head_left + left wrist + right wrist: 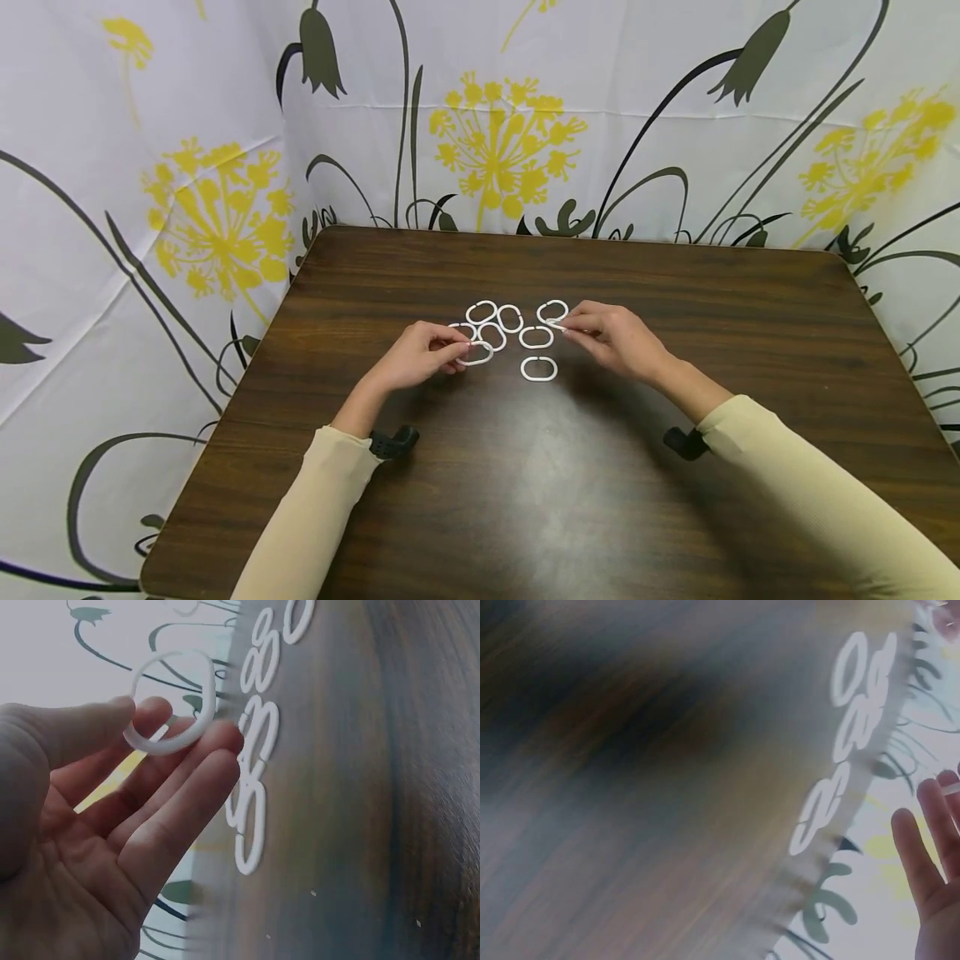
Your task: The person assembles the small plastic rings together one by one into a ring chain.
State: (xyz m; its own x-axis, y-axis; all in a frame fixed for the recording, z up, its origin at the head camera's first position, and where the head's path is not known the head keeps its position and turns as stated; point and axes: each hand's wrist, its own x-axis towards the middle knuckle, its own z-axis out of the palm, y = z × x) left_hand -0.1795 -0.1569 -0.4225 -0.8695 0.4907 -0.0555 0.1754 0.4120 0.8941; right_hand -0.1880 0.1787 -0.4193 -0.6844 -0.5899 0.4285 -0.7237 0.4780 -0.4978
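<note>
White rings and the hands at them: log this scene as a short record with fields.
left hand: pinches a white oval ring
right hand: pinches a thin white piece, full shape unclear
ring cluster: white oval rings bunched near the left hand
lone ring: white, oval, nearest the person
surface: dark brown wood-grain table
backdrop: white curtain with yellow and dark green flowers

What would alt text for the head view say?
A person's left hand and right hand each pinch a white link above a dark brown table where more links lie. Behind hangs a flowered white cloth.
</note>
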